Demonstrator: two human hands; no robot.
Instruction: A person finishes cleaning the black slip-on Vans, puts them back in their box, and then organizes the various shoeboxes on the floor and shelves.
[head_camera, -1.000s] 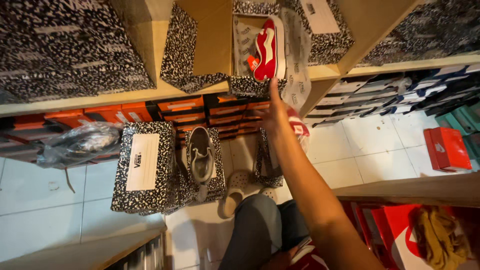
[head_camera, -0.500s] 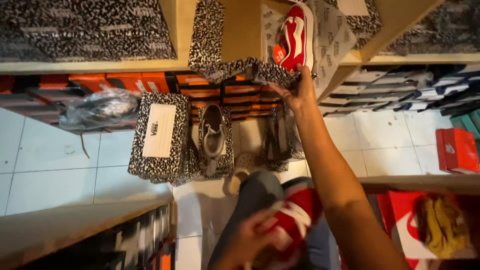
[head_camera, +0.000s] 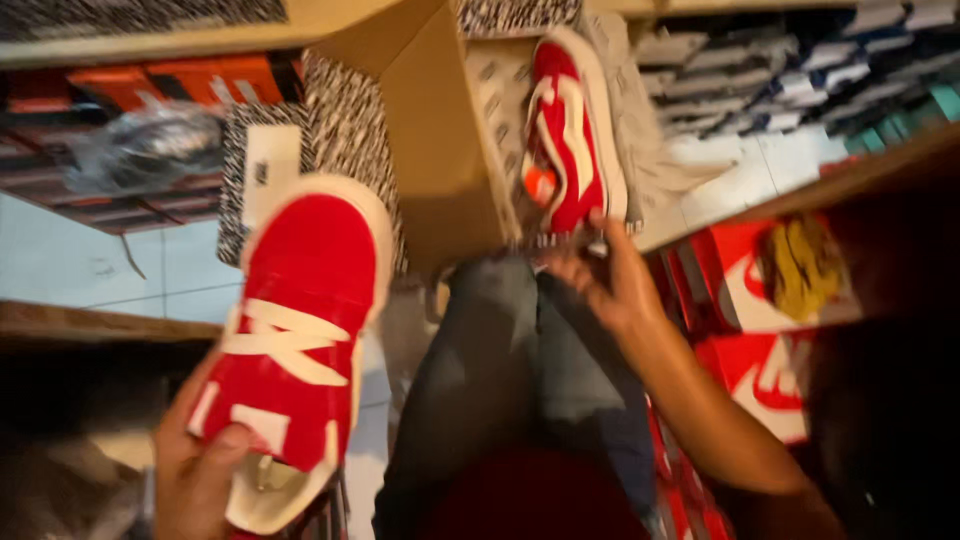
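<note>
My left hand (head_camera: 195, 470) grips the heel end of a red sneaker (head_camera: 295, 320) with white straps and a cream sole, raised at the lower left with its toe pointing up. My right hand (head_camera: 600, 280) reaches forward to the heel of a second, matching red sneaker (head_camera: 570, 135); its fingers touch the heel. That shoe lies on white wrapping paper inside an open cardboard shoebox (head_camera: 440, 150) on a wooden shelf. My grey trouser leg (head_camera: 500, 380) shows between the two arms.
A speckled black-and-white shoebox (head_camera: 335, 120) stands behind the raised shoe. Orange boxes (head_camera: 170, 80) and a clear plastic bag (head_camera: 140, 145) sit at the left over white floor tiles. Red boxes (head_camera: 750, 300) line a lower shelf on the right; stacked boxes fill the top right.
My left hand has lifted the red sneaker from my lap up into view at the left. The view has tilted and moved closer to the open box; my right hand stays at the boxed shoe.
</note>
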